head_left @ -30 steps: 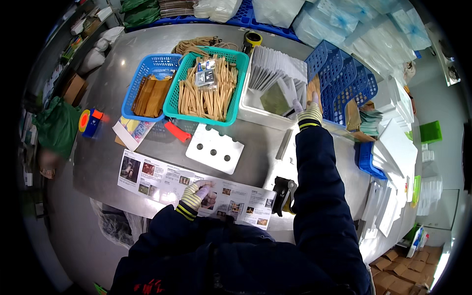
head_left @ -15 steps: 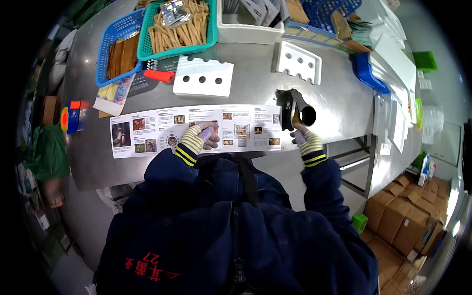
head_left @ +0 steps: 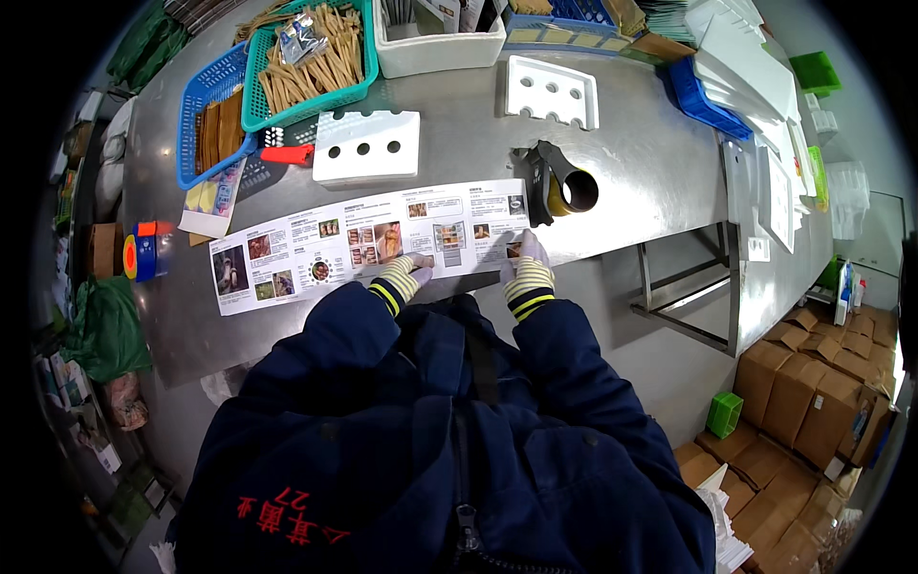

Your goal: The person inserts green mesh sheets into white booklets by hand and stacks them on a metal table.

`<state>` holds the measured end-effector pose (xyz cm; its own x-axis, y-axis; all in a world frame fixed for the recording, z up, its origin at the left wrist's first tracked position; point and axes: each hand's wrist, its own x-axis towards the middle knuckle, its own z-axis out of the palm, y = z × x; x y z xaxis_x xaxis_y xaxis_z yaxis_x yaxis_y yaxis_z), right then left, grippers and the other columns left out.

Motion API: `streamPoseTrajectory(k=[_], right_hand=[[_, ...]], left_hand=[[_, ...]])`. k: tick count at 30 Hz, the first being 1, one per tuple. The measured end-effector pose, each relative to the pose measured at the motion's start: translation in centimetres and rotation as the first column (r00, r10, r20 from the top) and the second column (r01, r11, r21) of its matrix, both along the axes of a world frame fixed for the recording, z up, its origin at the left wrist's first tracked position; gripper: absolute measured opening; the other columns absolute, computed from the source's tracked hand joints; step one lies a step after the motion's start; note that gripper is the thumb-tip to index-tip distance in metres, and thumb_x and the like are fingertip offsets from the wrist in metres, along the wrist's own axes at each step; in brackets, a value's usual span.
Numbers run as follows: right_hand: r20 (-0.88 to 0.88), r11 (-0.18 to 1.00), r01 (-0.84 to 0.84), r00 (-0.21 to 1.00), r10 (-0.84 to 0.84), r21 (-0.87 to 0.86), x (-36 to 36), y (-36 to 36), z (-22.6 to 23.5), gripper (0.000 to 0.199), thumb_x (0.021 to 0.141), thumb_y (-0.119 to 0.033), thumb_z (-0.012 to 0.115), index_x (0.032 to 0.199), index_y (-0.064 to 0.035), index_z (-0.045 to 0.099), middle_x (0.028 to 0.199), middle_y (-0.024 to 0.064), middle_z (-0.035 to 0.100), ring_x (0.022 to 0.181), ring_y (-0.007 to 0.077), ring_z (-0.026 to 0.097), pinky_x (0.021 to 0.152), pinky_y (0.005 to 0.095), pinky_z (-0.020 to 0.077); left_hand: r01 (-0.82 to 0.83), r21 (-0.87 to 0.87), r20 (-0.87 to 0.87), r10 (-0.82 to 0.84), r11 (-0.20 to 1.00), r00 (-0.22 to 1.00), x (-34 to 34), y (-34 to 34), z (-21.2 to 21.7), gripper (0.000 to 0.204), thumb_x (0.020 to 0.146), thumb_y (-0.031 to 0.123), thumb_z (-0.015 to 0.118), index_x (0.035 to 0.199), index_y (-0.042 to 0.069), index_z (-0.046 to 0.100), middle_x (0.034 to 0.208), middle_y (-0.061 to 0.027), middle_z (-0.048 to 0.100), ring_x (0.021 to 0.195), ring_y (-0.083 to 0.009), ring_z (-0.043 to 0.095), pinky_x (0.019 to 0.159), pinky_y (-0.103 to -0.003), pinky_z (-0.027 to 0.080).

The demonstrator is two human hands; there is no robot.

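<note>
A long printed leaflet (head_left: 359, 251) with small pictures lies spread along the near edge of the steel table. My left hand (head_left: 413, 272), in a pale glove with a striped cuff, rests at its lower edge right of the middle, fingers stretched out over the paper. At the leaflet's right end is my right hand (head_left: 527, 256), gloved alike, with its fingers extended on the lower corner. Just beyond that corner, apart from my fingers, lies a black tubular thing (head_left: 547, 184) with a round opening and some yellow inside.
White foam trays with holes (head_left: 367, 165) (head_left: 579, 99) lie farther back. A teal basket (head_left: 251, 91) of tan sticks and a blue basket (head_left: 186, 143) of brown packets stand far left, beside a red-handled tool (head_left: 285, 155). A white foam box (head_left: 440, 55) stands at the back.
My right hand has moved left from beside the black thing to the leaflet's corner. My left hand has shifted right and its fingers have straightened. The view has shifted too.
</note>
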<state>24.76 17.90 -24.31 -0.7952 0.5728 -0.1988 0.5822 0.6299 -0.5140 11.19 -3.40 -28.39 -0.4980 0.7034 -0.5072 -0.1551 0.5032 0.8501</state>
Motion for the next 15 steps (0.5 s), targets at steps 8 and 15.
streamPoseTrajectory(k=[8,15], right_hand=[[-0.098,0.986,-0.046,0.993,0.062,0.158,0.4,1.1,-1.3,0.064,0.066,-0.006,0.060,0.123,0.0092,0.035,0.108,0.0236,0.050,0.103,0.0387,0.048,0.091,0.0437,0.0406],[-0.258,0.945,-0.220,0.924,0.282,0.243,0.4,-1.7,7.3,0.072,0.066,-0.013,0.064,0.128,0.0094,0.034,0.126,0.0305,0.041,0.117,0.0443,0.040,0.100,0.0473,0.0338]], left_hand=[[-0.026,-0.179,0.201,0.063,0.983,0.978,-0.6,0.7,0.4,0.021,0.089,0.020,0.055,0.107,0.008,0.060,0.084,-0.0001,0.062,0.069,-0.0087,0.056,0.062,-0.023,0.045],[-0.377,0.079,0.376,0.322,0.923,0.869,-0.4,7.6,4.2,0.065,0.079,0.029,0.071,0.127,0.001,0.037,0.111,-0.0179,0.056,0.082,-0.0182,0.057,0.065,-0.025,0.049]])
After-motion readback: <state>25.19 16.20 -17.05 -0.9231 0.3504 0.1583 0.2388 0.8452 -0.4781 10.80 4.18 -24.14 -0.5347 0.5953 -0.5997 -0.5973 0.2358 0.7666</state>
